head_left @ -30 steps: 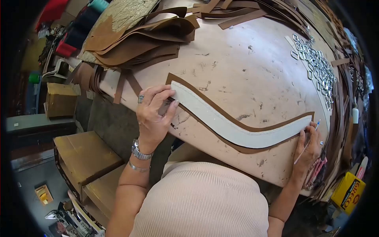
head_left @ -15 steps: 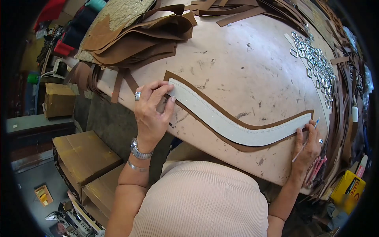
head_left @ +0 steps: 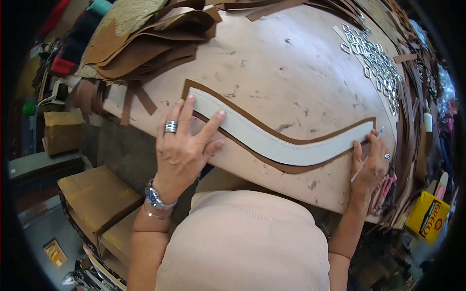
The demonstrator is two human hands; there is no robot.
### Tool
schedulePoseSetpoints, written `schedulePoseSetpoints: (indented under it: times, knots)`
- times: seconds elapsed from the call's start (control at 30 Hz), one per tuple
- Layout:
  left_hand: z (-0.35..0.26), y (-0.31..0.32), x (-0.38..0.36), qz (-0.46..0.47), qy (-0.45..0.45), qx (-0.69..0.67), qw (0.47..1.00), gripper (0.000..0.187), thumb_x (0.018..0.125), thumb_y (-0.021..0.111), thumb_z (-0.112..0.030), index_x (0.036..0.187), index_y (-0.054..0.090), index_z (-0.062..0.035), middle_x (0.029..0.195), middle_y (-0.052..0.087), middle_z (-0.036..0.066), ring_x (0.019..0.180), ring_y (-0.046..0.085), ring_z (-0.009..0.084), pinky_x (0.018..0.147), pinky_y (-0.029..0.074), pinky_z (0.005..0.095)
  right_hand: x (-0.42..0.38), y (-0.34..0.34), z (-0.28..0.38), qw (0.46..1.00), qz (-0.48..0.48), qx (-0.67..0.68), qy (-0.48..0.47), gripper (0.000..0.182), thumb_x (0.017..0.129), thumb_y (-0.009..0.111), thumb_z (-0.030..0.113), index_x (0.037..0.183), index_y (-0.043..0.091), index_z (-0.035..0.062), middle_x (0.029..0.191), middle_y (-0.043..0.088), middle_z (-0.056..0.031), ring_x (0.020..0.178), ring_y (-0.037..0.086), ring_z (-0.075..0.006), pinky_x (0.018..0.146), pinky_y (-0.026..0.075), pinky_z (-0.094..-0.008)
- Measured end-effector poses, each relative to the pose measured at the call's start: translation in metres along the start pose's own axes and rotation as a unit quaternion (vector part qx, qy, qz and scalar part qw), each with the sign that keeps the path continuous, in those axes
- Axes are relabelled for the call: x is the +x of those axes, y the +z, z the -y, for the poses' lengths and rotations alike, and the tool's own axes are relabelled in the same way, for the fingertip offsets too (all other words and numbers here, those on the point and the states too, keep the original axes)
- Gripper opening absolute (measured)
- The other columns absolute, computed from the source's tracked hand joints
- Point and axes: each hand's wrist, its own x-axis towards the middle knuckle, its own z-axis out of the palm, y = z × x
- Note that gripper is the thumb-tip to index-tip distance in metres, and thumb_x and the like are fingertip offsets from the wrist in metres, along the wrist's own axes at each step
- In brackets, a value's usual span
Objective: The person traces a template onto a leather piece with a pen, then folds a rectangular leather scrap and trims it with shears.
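Note:
A wavy white template [head_left: 286,152] lies on a slightly larger brown leather-like piece [head_left: 291,169], whose edges show all around it on the table. Near the left end, my left hand [head_left: 180,148] has its fingers apart, with index and middle fingertips resting on the template. At the other end, the fingertips of my right hand [head_left: 370,167] touch the template's lower edge. Tucked between that hand's fingers is a thin white pen [head_left: 357,173] with a blue tip. A faint line runs along the template's upper side.
Stacked brown pieces [head_left: 145,51] lie at the table's far left, with strips along its back edge. Metal rings [head_left: 376,60] are spread at the right, beside hanging brown strips [head_left: 407,131] and a yellow box [head_left: 427,216]. Cardboard boxes [head_left: 99,191] stand left, below the marked tabletop [head_left: 262,63].
My left hand has gone from pinching the left end to lying over it with fingers spread. The whole scene sits a little further left and up in view; my right hand keeps its hold.

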Motion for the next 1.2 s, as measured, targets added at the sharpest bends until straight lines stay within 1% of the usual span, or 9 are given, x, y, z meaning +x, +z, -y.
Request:
schedulePoseSetpoints:
  times: [0.1, 0.2, 0.4, 0.63, 0.73, 0.77, 0.83, 1.03, 1.2]
  knots:
    - [0.003, -0.004, -0.001, 0.051, -0.006, 0.014, 0.999, 0.051, 0.07, 0.067, -0.03, 0.12, 0.057, -0.0251, 0.128, 0.045, 0.017, 0.111, 0.046, 0.0314, 0.095, 0.034, 0.0427, -0.001, 0.0, 0.0, 0.999, -0.038, -0.023, -0.03, 0.025, 0.075, 0.068, 0.013, 0.096, 0.059, 0.002, 0.099, 0.062, -0.0153, 0.09, 0.057, -0.034, 0.081, 0.043, -0.0414]
    - [0.002, -0.002, -0.001, 0.042, -0.004, -0.007, 0.999, 0.05, 0.071, 0.066, -0.027, 0.119, 0.058, -0.0211, 0.129, 0.045, 0.015, 0.116, 0.044, 0.031, 0.097, 0.032, 0.0428, 0.0, -0.001, 0.006, 0.998, -0.014, 0.059, -0.02, 0.019, 0.074, 0.065, -0.001, 0.092, 0.058, 0.0006, 0.098, 0.06, -0.0173, 0.09, 0.057, -0.0342, 0.077, 0.047, -0.0398]
    - [0.0, -0.002, -0.002, 0.06, 0.007, 0.027, 0.998, 0.042, 0.08, 0.058, -0.026, 0.121, 0.056, -0.0151, 0.132, 0.044, 0.013, 0.116, 0.043, 0.0314, 0.097, 0.032, 0.0424, -0.004, 0.006, -0.002, 0.996, -0.034, 0.088, 0.001, 0.027, 0.073, 0.065, 0.006, 0.098, 0.054, 0.0019, 0.101, 0.057, -0.0158, 0.099, 0.052, -0.0327, 0.082, 0.044, -0.0407]
    - [0.002, 0.008, -0.009, 0.04, -0.022, -0.055, 0.997, 0.049, 0.077, 0.061, -0.027, 0.122, 0.052, -0.0092, 0.132, 0.043, 0.016, 0.117, 0.043, 0.034, 0.096, 0.034, 0.043, -0.001, 0.0, -0.016, 0.994, 0.019, 0.099, 0.047, 0.023, 0.079, 0.057, 0.001, 0.102, 0.057, 0.0026, 0.104, 0.06, -0.0171, 0.099, 0.057, -0.0309, 0.084, 0.044, -0.0372]
    - [0.005, 0.01, -0.008, 0.029, -0.015, -0.047, 0.998, 0.055, 0.067, 0.07, -0.022, 0.117, 0.053, -0.0095, 0.13, 0.045, 0.016, 0.116, 0.045, 0.0319, 0.094, 0.035, 0.0428, 0.012, 0.002, -0.033, 0.983, 0.032, 0.168, 0.062, 0.026, 0.089, 0.049, 0.01, 0.113, 0.056, 0.0036, 0.102, 0.061, -0.0102, 0.092, 0.058, -0.0167, 0.081, 0.045, -0.0314]
    - [0.004, 0.006, -0.008, 0.046, -0.02, -0.057, 0.997, 0.048, 0.077, 0.063, -0.025, 0.12, 0.052, -0.0082, 0.13, 0.044, 0.017, 0.114, 0.045, 0.0352, 0.092, 0.036, 0.0441, 0.027, -0.004, -0.015, 0.964, 0.025, 0.25, 0.091, 0.026, 0.091, 0.047, 0.012, 0.113, 0.057, 0.0028, 0.1, 0.062, -0.0089, 0.092, 0.058, -0.0154, 0.081, 0.044, -0.0301]
    - [0.003, 0.007, -0.008, 0.019, -0.023, -0.044, 0.999, 0.054, 0.066, 0.071, -0.026, 0.115, 0.056, -0.0117, 0.128, 0.046, 0.016, 0.114, 0.046, 0.0294, 0.09, 0.036, 0.0406, 0.056, -0.011, 0.026, 0.882, -0.024, 0.45, 0.135, 0.026, 0.095, 0.044, 0.015, 0.109, 0.06, 0.0007, 0.097, 0.063, -0.0075, 0.092, 0.057, -0.0149, 0.082, 0.043, -0.028]
    - [0.001, 0.009, -0.007, -0.011, -0.035, -0.078, 0.996, 0.051, 0.071, 0.067, -0.033, 0.116, 0.056, -0.0115, 0.13, 0.045, 0.017, 0.113, 0.048, 0.0267, 0.087, 0.036, 0.0386, 0.104, 0.019, 0.145, 0.685, 0.275, 0.673, 0.037, 0.028, 0.093, 0.049, 0.022, 0.1, 0.063, -0.0019, 0.087, 0.063, -0.0084, 0.082, 0.057, -0.012, 0.076, 0.045, -0.0239]
    - [0.0, 0.013, -0.01, -0.011, -0.052, -0.067, 0.996, 0.046, 0.074, 0.064, -0.038, 0.114, 0.059, -0.0151, 0.133, 0.044, 0.014, 0.099, 0.053, 0.0204, 0.08, 0.037, 0.0341, 0.105, 0.044, 0.215, 0.718, 0.312, 0.619, -0.057, 0.025, 0.09, 0.054, 0.02, 0.092, 0.061, -0.0032, 0.069, 0.063, -0.0069, 0.063, 0.056, -0.0094, 0.059, 0.047, -0.0241]
